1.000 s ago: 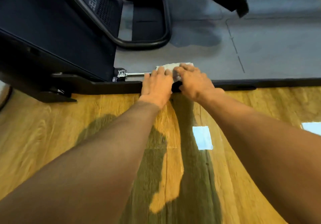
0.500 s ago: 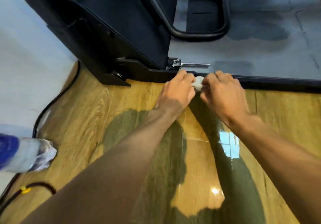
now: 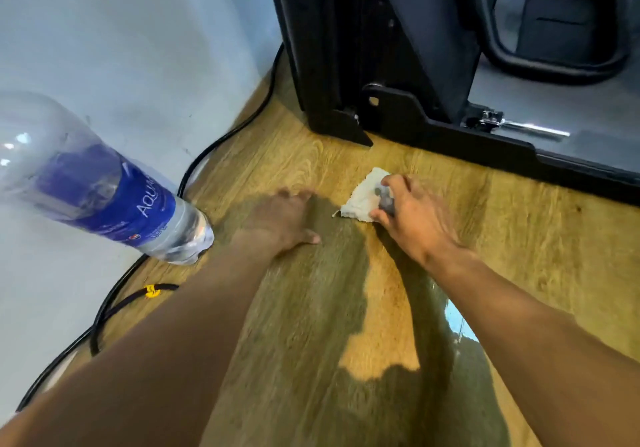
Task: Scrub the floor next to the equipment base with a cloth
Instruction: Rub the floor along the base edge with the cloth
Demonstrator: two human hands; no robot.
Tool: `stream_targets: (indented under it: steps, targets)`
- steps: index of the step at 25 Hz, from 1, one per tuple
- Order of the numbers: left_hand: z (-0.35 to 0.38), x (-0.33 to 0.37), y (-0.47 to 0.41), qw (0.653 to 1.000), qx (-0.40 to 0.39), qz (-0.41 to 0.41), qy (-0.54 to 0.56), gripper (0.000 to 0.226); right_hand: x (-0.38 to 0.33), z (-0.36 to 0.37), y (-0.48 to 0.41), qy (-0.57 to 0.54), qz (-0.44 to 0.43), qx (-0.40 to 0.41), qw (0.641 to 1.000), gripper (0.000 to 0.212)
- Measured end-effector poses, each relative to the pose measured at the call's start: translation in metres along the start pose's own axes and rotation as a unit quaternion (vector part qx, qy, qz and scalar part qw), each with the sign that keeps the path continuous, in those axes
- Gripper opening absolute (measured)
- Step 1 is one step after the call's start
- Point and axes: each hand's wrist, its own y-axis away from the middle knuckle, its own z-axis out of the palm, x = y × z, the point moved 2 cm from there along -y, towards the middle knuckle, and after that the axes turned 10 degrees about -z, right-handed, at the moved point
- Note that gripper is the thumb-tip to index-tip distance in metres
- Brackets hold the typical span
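- On the floor [image 3: 519, 238], at 6 o'clock from the equipment base [image 3: 384, 117], lies the cloth [image 3: 362, 197], gripped by the right hand [image 3: 412, 214].
- The left hand [image 3: 284, 219] rests flat, holding nothing.
- The cloth seems soft and light; hold its bunched middle.

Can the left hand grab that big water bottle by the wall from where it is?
Probably yes. The left hand lies flat on the floor and holds nothing, while the right hand holds the cloth. Only bare boards lie between it and the base of the water bottle, off to its left.
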Motion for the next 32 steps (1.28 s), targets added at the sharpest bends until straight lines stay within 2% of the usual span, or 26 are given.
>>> stream_targets:
  steps: [3,8,9,13,14,18,19,22,23,26,28,32]
  targets:
    - [0.000,0.004,-0.010,0.999,-0.010,0.010,-0.032,0.095,-0.002,0.008,-0.002,0.049,0.008,0.020,0.999,0.040]
    - [-0.007,-0.006,-0.015,0.991,-0.045,0.045,-0.114,0.113,-0.010,0.021,-0.014,0.095,-0.114,-0.001,0.989,0.040]
    - [-0.006,-0.008,-0.016,0.990,-0.052,0.046,-0.122,0.115,-0.005,0.019,-0.025,0.089,-0.106,0.006,0.990,0.039]
    - [-0.008,-0.010,-0.019,0.989,-0.057,0.054,-0.122,0.116,0.002,0.013,-0.065,0.069,0.037,0.056,0.995,0.034]
    - [-0.009,-0.012,-0.020,0.990,-0.059,0.057,-0.119,0.116,-0.008,0.018,-0.064,0.071,0.026,0.055,0.996,0.034]
    - [-0.007,-0.020,-0.021,0.988,-0.053,0.056,-0.132,0.115,-0.023,0.028,-0.044,0.080,-0.139,-0.001,0.987,0.034]
    - [-0.006,-0.020,-0.021,0.988,-0.051,0.054,-0.134,0.115,-0.015,0.024,-0.054,0.078,-0.132,-0.006,0.988,0.033]
    - [-0.007,-0.018,-0.024,0.987,-0.042,0.049,-0.144,0.116,-0.004,0.016,-0.085,0.071,-0.004,0.031,0.997,0.030]
    - [-0.007,-0.018,-0.025,0.987,-0.040,0.048,-0.147,0.116,-0.014,0.018,-0.084,0.074,0.001,0.034,0.997,0.030]
    - [-0.005,-0.021,-0.024,0.987,-0.030,0.053,-0.147,0.109,-0.049,0.035,-0.045,0.053,-0.141,-0.006,0.989,0.036]
    - [-0.004,-0.022,-0.023,0.989,-0.021,0.050,-0.137,0.109,-0.041,0.032,-0.035,0.012,-0.183,-0.042,0.982,0.034]
    - [-0.004,-0.022,-0.023,0.991,-0.021,0.041,-0.128,0.116,-0.025,0.021,-0.055,-0.011,-0.050,0.009,0.999,0.029]
